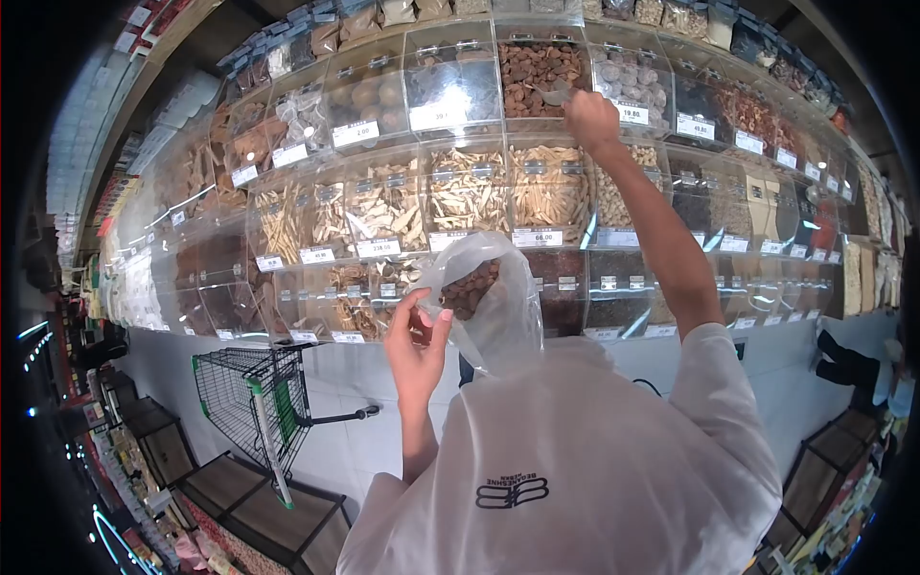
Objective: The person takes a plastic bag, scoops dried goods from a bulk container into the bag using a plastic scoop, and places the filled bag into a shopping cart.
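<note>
My left hand (420, 337) pinches the rim of a clear plastic bag (513, 311) in front of my chest. Inside the bag lie brown, nut-like pieces (470, 289). At the end of my outstretched arm, my right hand (592, 123) is closed round a scoop (554, 94), whose handle is mostly hidden by the fingers. The scoop's pale head rests at the reddish-brown pieces in an upper-row bin (540, 65). These look similar to the ones in the bag; I cannot tell their exact kind.
Clear bins with price labels rise in tiers before me. Pale dried slices (467, 196) fill middle-row bins, and whitish round goods (628, 81) sit right of the scooped bin. A green-trimmed shopping cart (251, 383) stands at left on the light floor.
</note>
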Action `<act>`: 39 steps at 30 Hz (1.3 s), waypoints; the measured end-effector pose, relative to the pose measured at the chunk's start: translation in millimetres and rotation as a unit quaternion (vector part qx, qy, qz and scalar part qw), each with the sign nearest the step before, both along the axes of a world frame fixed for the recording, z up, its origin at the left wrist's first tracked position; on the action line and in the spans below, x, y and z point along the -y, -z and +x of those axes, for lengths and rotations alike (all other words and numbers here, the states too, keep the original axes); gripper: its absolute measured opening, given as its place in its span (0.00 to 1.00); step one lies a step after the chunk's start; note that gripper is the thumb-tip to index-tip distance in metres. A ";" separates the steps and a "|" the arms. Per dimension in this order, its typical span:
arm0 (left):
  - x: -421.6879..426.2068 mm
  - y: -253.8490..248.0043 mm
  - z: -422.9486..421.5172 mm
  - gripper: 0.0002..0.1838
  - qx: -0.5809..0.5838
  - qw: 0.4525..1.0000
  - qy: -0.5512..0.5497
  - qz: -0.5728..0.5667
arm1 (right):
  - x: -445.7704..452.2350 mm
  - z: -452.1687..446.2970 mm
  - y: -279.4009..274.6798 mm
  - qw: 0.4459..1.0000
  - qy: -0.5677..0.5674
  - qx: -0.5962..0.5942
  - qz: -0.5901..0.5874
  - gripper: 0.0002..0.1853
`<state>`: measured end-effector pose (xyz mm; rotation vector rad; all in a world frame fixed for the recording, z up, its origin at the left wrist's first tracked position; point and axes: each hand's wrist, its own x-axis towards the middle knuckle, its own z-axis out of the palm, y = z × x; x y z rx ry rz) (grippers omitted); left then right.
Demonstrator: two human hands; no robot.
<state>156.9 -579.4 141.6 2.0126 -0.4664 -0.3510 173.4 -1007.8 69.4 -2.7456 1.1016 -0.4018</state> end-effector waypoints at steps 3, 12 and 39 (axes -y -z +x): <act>-1.9 -0.5 -1.1 0.09 -0.017 0.999 0.028 0.033 | -0.1 -4.4 2.4 1.000 -0.013 -0.018 -0.016 0.13; -2.2 5.7 -5.5 0.09 -0.009 1.000 0.009 -0.018 | 27.7 2.4 10.7 0.989 0.031 0.095 0.110 0.19; -12.5 2.6 -3.3 0.21 -0.112 0.986 0.008 -0.125 | 13.7 -60.3 9.8 0.962 -0.007 0.227 0.153 0.23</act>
